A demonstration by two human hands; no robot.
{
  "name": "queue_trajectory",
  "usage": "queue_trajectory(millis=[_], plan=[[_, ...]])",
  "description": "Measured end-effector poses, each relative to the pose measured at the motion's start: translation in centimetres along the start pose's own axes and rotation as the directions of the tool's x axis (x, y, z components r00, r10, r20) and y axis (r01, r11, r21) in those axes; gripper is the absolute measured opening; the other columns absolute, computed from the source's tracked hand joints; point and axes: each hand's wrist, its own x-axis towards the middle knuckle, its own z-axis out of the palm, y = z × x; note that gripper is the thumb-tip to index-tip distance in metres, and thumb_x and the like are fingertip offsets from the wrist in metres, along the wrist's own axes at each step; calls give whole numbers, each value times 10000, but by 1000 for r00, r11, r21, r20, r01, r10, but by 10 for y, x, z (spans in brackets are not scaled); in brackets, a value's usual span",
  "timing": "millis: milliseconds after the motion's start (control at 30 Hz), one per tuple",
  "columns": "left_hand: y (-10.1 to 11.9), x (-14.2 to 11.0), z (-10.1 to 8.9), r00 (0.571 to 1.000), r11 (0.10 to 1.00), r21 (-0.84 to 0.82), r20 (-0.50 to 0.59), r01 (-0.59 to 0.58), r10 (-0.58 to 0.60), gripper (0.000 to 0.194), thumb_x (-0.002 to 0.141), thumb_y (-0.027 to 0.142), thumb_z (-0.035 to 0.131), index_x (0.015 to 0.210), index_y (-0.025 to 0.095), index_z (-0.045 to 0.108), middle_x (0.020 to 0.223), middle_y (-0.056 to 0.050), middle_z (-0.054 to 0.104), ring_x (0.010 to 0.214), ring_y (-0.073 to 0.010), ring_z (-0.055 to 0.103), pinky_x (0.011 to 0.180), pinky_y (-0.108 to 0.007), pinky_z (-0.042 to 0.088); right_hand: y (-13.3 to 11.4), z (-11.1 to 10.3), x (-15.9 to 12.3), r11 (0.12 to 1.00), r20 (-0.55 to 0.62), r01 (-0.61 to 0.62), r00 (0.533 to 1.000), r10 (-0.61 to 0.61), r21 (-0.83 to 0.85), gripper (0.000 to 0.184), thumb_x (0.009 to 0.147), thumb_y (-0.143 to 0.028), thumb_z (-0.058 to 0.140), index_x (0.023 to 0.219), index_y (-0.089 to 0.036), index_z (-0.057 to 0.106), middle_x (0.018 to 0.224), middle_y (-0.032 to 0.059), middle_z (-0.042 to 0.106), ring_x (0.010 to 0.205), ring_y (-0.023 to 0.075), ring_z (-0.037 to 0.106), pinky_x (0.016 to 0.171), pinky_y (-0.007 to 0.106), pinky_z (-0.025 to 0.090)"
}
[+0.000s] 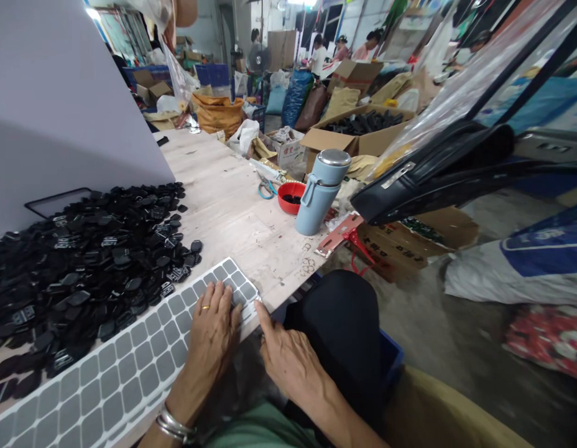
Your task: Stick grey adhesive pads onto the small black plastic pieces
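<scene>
A long white sheet of rounded grey stickers (123, 373) lies along the table's front edge, and another sheet layer seems to show beneath its near edge. My left hand (214, 326), with a ring and silver bangles, rests flat on the sheet towards its right end, fingers stretched out. At the sheet's right corner, the extended index fingertip of my right hand (291, 361) touches the edge. The other right fingers are loosely bent and the thumb is mostly hidden. Behind the sheet is a large heap of small black plastic pieces (97, 261), some with white markings.
On the table (223, 218) stand a blue-grey flask (319, 193) and a red bowl (288, 204) holding black pieces, near blue-handled scissors (267, 188). A lilac panel (78, 93) rises at left. A black bag (423, 168) hangs at right. Cartons, sacks and several people are beyond.
</scene>
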Motion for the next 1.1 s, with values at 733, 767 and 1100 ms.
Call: queue_trajectory(millis=[733, 767, 1100], plan=[[4, -3, -7, 999, 998, 50, 18, -33, 32, 474, 941, 374, 419, 1325, 109, 501, 1399, -178, 478, 1313, -354, 405, 1032, -493, 369, 10, -9, 1, 992, 3, 31, 999, -32, 122, 668, 914, -166, 435, 1506, -213, 130, 1054, 79, 701, 778, 217, 682, 682, 296, 441], [5, -4, -9, 999, 998, 54, 26, -44, 43, 484, 941, 380, 417, 1336, 110, 491, 1408, -178, 467, 1322, -354, 393, 1038, -493, 364, 11, -10, 1, 986, -13, 37, 999, -35, 161, 659, 922, -170, 420, 1507, -217, 120, 1099, 76, 692, 796, 211, 685, 689, 293, 445], [6, -22, -7, 993, 993, -26, 15, -115, 115, 605, 902, 529, 434, 1357, 133, 465, 1417, -174, 456, 1347, -343, 360, 1053, -484, 359, 29, -34, 2, 963, 240, -8, 969, -59, 270, 561, 932, -230, 457, 1470, -268, 303, 968, 55, 711, 896, 217, 662, 768, 291, 435]])
